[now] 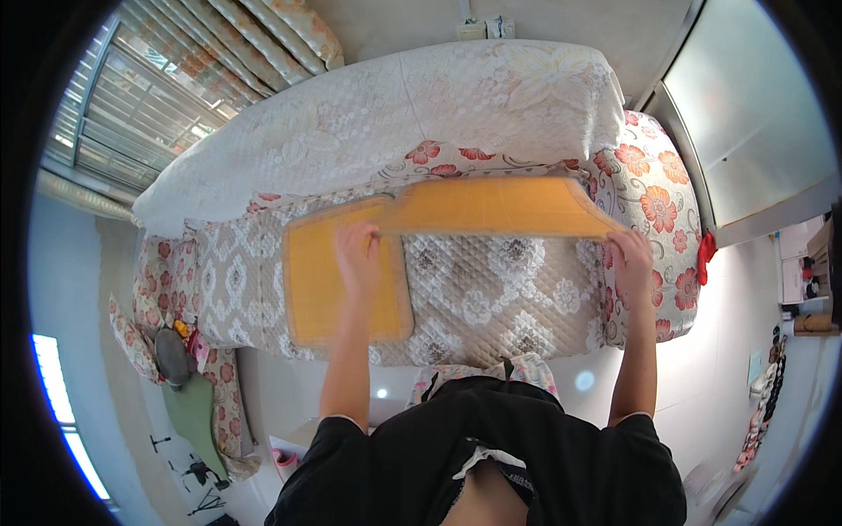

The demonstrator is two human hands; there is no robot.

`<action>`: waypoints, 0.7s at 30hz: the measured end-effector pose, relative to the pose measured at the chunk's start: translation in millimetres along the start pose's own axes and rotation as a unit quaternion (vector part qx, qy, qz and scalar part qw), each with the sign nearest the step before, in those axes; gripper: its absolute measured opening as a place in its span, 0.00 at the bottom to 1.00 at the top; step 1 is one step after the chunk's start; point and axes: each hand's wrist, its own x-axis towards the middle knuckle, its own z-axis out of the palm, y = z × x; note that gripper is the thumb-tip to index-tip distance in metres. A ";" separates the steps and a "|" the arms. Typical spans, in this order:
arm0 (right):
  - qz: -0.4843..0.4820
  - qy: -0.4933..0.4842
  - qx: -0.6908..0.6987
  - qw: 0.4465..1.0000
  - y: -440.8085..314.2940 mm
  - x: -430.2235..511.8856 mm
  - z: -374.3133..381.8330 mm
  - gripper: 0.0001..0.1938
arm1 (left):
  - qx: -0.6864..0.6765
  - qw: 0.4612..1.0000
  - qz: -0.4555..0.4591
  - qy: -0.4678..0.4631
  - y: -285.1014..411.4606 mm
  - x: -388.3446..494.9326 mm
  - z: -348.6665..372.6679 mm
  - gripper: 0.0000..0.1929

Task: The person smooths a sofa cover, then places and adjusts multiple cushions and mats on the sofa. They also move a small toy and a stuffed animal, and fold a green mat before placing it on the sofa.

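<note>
Between my two hands a yellow-orange mat (493, 204) with a darker border hangs stretched over the sofa seat. My left hand (358, 253), a little blurred, pinches its near left corner. The near right corner is gripped by my right hand (631, 260), close to the sofa's right arm. A second yellow mat (316, 276) lies flat on the quilted seat cover (487, 283), partly hidden behind my left hand and forearm. The held mat overlaps its upper right corner in this view.
A white patterned cover (395, 112) drapes the sofa back. The floral sofa arm (658, 197) stands at right, with a red cloth (706, 258) beside it. At lower left are a grey cushion (173, 358), a green cloth (191, 414) and a small tripod (209, 503). Shoes (763, 407) line the right wall.
</note>
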 end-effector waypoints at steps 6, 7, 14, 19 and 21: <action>0.023 -0.078 -0.012 0.997 53.6 -60.3 56.5 0.05 | 0.014 0.991 -0.105 -0.084 -23.1 -104.9 55.8 0.07; 0.025 -0.089 -0.018 0.996 65.7 -72.9 71.8 0.05 | 0.014 0.988 -0.112 -0.106 -31.0 -122.6 71.2 0.07; 0.070 -0.217 -0.068 0.971 133.2 -181.1 174.5 0.05 | 0.085 0.867 -0.329 -0.365 -55.8 -235.9 155.9 0.17; 0.094 -0.232 -0.123 0.960 140.0 -242.0 195.3 0.05 | 0.104 0.821 -0.325 -0.457 -36.2 -284.2 169.8 0.31; 0.121 -0.269 -0.127 0.947 140.2 -262.7 188.3 0.05 | 0.075 0.805 -0.335 -0.484 -29.8 -299.2 159.9 0.33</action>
